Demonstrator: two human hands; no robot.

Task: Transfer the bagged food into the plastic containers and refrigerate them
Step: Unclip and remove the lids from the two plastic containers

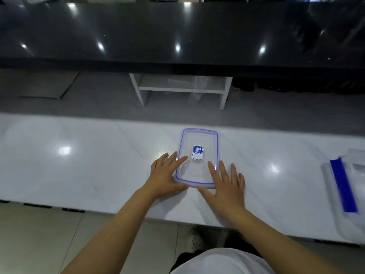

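At 12 o'clock on the white marble bench [98, 175], our left hand [165, 174] and right hand [225, 184], fingers spread, flank the lidded, empty clear blue-sealed plastic container [198, 158]. No bagged food visible; transfer and refrigeration remain.

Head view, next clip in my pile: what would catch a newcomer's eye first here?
First, the clear container with its blue-trimmed lid and blue label, lying flat in the middle of the white marble counter. The left hand and right hand rest open on its near corners, fingers spread. At the right edge, another clear piece with a bright blue strip sits partly out of frame.
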